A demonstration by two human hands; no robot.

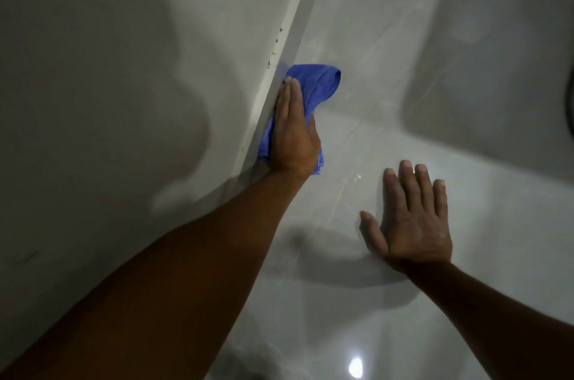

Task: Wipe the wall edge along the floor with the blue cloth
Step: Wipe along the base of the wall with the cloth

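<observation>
A blue cloth (320, 84) is pressed against the pale skirting strip (295, 16) where the grey wall meets the glossy floor. My left hand (293, 131) lies flat over the cloth, fingers straight and together, holding it against the strip; part of the cloth bunches out beyond my fingertips and a corner hangs below my wrist. My right hand (413, 218) rests flat on the floor tiles to the right, fingers spread, holding nothing.
The grey wall (124, 69) fills the left side. Small dark specks (276, 44) dot the wall just above the skirting, ahead of the cloth. The shiny tiled floor (388, 69) spreads to the right, with a dark shadow at the top right and a light glare near the bottom.
</observation>
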